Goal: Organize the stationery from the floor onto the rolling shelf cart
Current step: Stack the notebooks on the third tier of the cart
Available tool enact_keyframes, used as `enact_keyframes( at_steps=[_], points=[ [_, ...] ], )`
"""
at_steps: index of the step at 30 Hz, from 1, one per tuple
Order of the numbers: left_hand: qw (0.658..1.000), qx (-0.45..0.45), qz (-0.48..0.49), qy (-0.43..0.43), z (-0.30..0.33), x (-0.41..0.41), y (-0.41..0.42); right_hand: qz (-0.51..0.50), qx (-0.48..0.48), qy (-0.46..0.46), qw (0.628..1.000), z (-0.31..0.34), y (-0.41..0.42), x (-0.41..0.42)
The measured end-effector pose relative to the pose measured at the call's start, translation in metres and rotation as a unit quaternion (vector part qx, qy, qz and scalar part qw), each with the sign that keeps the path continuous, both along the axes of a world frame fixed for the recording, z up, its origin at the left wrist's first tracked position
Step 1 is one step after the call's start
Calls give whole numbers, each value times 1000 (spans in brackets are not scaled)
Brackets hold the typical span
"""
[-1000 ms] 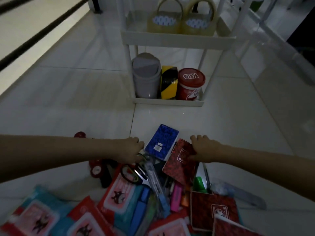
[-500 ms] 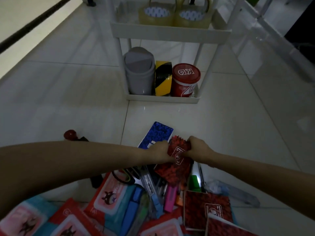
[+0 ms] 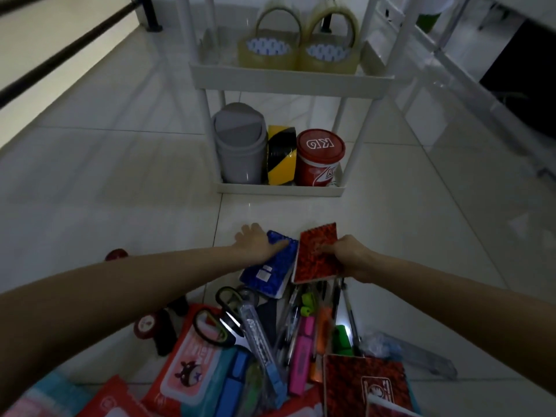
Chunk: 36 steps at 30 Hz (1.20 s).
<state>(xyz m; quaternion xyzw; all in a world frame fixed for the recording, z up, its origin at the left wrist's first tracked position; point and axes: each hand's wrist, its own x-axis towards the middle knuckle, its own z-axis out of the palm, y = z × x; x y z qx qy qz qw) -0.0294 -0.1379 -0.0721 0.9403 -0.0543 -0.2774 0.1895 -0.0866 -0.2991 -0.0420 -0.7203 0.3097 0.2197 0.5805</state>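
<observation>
Both hands on notebooks, near side of cart.
R hand grips red notebook; L hand grips blue notebook. Red tub w/ "KD" lid on cart.

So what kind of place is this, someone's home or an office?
Hard to say; an indoor room, maybe home or office. Glossy white floor tiles, a white rolling shelf cart with tape rolls, and stationery heaped on the floor.
</observation>
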Motion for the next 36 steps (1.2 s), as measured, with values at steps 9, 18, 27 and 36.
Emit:
enact_keyframes(
  at_steps=[9,18,27,36],
  points=[
    [997,70,9,40,-26,-3,-13,-5,-45,45,998,-10,-15,-12],
    [888,-378,223,138,-6,10,-1,-64,4,-10,998,-2,-10,-5],
    [868,-417,223,153,19,3,-17,-127,169,-108,971,8,24,7],
    [879,-411,154,189,50,-16,36,69,170,-49,982,24,62,12]
  ],
)
